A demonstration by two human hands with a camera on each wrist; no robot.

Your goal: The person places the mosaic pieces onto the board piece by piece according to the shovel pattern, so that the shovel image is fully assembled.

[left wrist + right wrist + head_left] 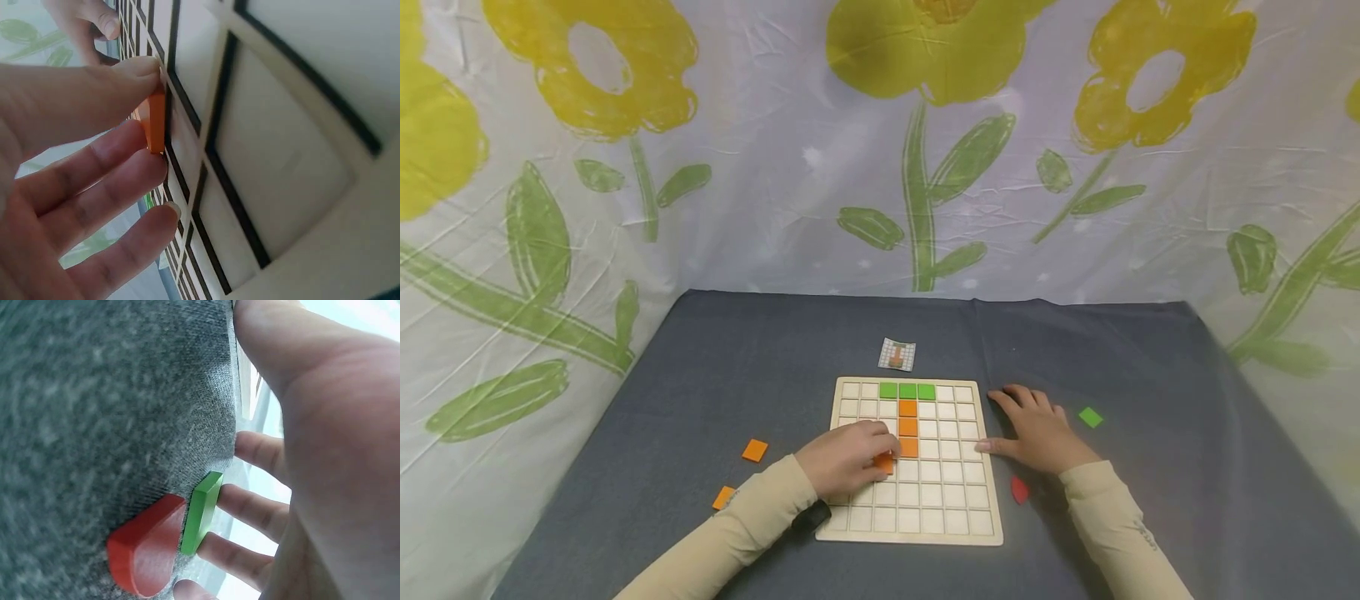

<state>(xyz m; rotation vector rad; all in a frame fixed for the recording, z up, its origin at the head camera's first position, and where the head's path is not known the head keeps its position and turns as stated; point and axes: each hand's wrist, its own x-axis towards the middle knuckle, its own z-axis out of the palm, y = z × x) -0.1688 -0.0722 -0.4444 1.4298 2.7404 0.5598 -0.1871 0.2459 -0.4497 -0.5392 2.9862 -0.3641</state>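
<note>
- Orange tile [884, 464]: at grid board [931, 497], just beside column of 3 orange tiles [907, 427]; pinched btwn thumb & fingers of L hand [846, 458].
- R hand [1037, 433]: fingers spread, nothing held, thumb at board's R edge; red pc [1019, 490] & loose green tile [1091, 417] nearby.
- Small card [897, 355] beyond board.

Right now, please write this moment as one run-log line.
left hand: pinches orange tile at grid board | right hand: at board's right edge | on table: loose green tile, red piece
</note>
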